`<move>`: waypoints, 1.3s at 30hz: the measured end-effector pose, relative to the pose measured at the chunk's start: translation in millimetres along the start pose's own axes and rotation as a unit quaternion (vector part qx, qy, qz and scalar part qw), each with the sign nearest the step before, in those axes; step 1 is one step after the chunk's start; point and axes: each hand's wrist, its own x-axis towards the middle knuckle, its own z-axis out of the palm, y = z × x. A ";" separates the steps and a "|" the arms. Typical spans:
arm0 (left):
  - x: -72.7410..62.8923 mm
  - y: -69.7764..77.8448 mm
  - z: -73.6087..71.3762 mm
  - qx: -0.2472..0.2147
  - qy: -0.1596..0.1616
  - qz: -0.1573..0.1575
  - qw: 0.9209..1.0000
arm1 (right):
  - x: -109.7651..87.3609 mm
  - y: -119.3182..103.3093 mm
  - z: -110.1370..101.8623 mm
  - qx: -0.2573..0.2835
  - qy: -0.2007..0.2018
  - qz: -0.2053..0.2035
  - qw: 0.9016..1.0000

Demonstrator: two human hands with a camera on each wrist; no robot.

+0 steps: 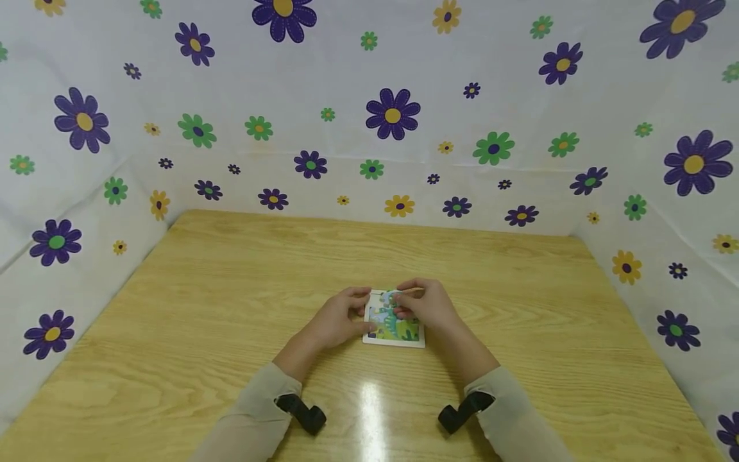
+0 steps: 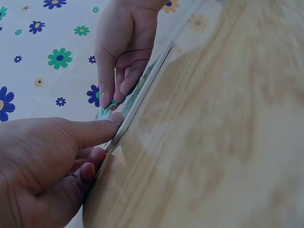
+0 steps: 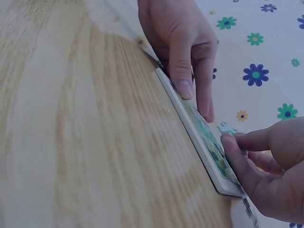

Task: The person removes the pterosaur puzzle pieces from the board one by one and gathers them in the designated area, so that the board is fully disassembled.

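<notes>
A small jigsaw puzzle board (image 1: 395,344) with a white border and a green and blue picture lies on the table in front of me. My left hand (image 1: 337,319) grips its left edge, the thumb on top at the border and the fingers at the side. Over the upper right part of the board, my right hand (image 1: 428,305) pinches a light blue puzzle piece (image 3: 226,128) between thumb and fingertips. In the right wrist view the piece is tilted and stands up from the picture. The right fingers hide part of the picture in the head view.
The wooden table (image 1: 231,276) spreads out around the board. A white cloth (image 1: 346,77) printed with flowers closes off the back and both sides. Black straps with a stub (image 1: 308,417) sit on both sleeved forearms.
</notes>
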 end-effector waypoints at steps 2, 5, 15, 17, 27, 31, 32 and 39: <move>0.8 0.5 -0.5 -0.001 -0.001 0.000 1.000 | -0.6 0.8 -5.9 0.014 -0.001 0.001 1.000; 1.0 1.1 -0.6 -0.005 -0.003 -0.003 1.000 | -4.3 0.6 -15.5 0.011 0.002 -0.009 1.000; 0.5 3.2 -0.4 -0.008 0.007 -0.009 1.000 | -9.0 9.3 -46.6 0.000 0.041 -0.018 0.999; 0.1 3.8 -0.4 -0.010 0.008 -0.009 1.000 | -9.0 12.3 -52.3 0.004 0.053 -0.020 0.998; -1.0 1.8 -2.3 0.001 0.003 -0.011 1.000 | -12.3 26.6 -72.7 0.023 0.097 -0.025 0.995; -0.4 0.1 -3.3 0.007 0.003 -0.010 1.000 | -13.7 30.3 -80.2 0.024 0.104 -0.028 0.994; -0.2 -0.6 -2.9 0.008 0.003 -0.008 1.000 | -14.6 30.9 -82.2 0.021 0.107 -0.028 0.994; -0.8 -1.2 0.8 -0.001 -0.003 0.000 1.000 | -16.2 33.7 -90.0 0.000 0.130 -0.012 0.991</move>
